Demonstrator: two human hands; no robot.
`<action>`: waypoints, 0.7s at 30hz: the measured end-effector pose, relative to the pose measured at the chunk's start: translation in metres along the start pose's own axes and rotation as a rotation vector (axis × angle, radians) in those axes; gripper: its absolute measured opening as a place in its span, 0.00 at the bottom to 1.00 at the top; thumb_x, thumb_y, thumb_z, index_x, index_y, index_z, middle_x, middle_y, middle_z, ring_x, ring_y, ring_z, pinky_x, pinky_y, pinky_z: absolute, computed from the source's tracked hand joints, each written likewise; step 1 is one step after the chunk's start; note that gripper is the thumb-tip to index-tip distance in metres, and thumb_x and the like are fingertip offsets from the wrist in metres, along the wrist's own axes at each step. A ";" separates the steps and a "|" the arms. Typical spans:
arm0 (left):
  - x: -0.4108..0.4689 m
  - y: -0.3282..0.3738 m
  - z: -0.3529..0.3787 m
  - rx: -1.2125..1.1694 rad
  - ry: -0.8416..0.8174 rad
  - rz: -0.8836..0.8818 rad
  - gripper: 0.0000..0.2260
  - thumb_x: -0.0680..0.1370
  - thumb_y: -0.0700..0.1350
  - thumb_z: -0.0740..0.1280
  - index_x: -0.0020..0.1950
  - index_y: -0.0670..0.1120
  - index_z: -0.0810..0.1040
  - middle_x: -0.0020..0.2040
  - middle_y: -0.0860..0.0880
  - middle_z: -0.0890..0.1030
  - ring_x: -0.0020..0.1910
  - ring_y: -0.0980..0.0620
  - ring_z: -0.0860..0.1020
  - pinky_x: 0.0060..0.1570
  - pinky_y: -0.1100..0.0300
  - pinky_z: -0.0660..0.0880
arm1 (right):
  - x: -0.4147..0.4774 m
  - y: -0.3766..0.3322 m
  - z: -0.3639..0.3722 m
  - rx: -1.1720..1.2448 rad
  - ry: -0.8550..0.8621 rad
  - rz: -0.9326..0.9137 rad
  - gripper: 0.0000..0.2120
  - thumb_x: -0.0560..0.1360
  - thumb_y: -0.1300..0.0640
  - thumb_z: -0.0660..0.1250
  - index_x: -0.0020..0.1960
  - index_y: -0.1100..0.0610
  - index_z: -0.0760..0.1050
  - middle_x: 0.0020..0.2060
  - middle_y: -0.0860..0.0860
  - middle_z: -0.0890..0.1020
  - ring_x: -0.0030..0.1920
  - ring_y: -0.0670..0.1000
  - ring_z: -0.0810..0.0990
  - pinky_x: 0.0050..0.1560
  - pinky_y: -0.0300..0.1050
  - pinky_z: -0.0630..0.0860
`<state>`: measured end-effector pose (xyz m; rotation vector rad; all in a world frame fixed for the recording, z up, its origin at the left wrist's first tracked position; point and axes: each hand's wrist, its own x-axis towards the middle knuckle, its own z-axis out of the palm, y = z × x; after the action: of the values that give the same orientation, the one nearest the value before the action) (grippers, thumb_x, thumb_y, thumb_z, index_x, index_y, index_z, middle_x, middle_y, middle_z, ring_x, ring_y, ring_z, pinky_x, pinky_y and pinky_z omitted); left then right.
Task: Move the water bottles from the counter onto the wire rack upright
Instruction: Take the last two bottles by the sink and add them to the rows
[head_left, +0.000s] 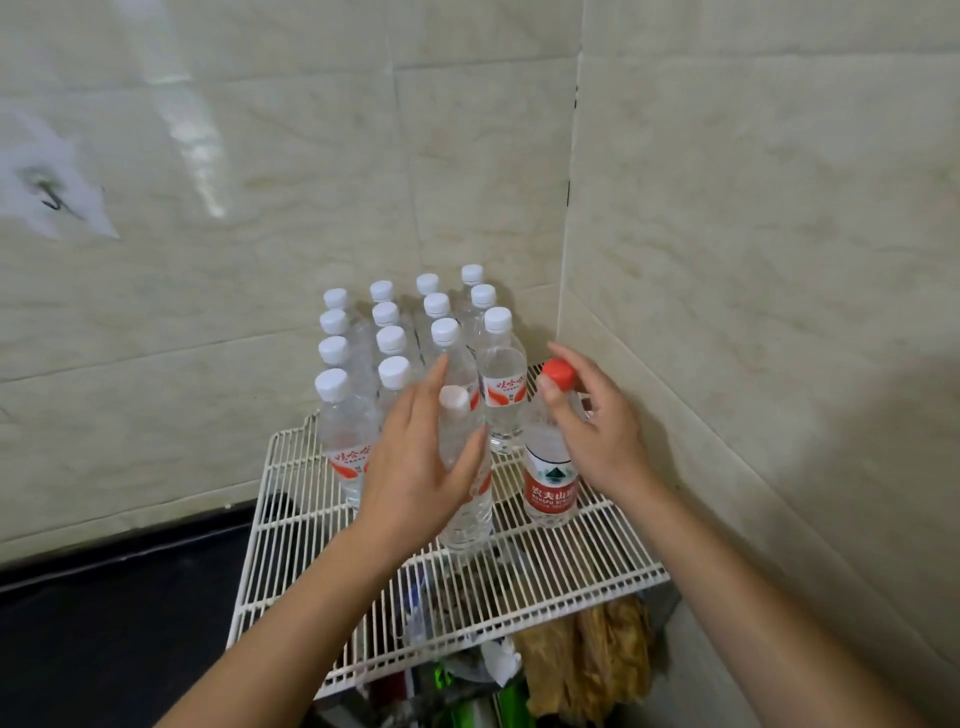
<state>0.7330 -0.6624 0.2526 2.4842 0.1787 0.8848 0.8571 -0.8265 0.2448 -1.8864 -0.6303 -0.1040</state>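
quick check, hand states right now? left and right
Left hand: closed, thumb and fingers in a grip round the front white-capped bottle.
Right hand: closed, pinching the red-capped bottle at its neck.

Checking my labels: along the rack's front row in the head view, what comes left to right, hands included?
front-left white-capped bottle → left hand → white-capped bottle beside its thumb → red-capped bottle → right hand

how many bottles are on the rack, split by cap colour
white-capped bottles: 15
red-capped bottle: 1
total: 16
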 end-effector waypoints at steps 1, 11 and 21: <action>0.004 0.000 -0.006 0.053 0.005 0.032 0.26 0.79 0.52 0.67 0.75 0.44 0.69 0.64 0.47 0.78 0.62 0.51 0.75 0.60 0.56 0.73 | 0.001 -0.004 -0.007 -0.044 -0.043 -0.008 0.24 0.78 0.37 0.63 0.72 0.39 0.69 0.55 0.31 0.75 0.57 0.34 0.76 0.58 0.39 0.73; 0.051 0.021 -0.033 -0.073 -0.054 -0.082 0.18 0.75 0.47 0.76 0.64 0.46 0.82 0.40 0.57 0.80 0.39 0.63 0.77 0.43 0.71 0.74 | 0.019 -0.009 -0.036 -0.152 -0.228 -0.006 0.16 0.75 0.36 0.68 0.59 0.41 0.79 0.49 0.37 0.83 0.52 0.39 0.80 0.58 0.47 0.78; 0.096 -0.002 -0.026 0.075 -0.208 -0.096 0.17 0.77 0.45 0.74 0.64 0.44 0.81 0.40 0.53 0.79 0.40 0.54 0.75 0.43 0.64 0.68 | 0.042 -0.013 -0.018 -0.221 -0.237 -0.050 0.14 0.77 0.39 0.66 0.58 0.45 0.80 0.49 0.42 0.84 0.51 0.45 0.82 0.57 0.54 0.79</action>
<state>0.7917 -0.6227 0.3226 2.5930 0.2620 0.5853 0.8907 -0.8230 0.2776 -2.1150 -0.8563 0.0190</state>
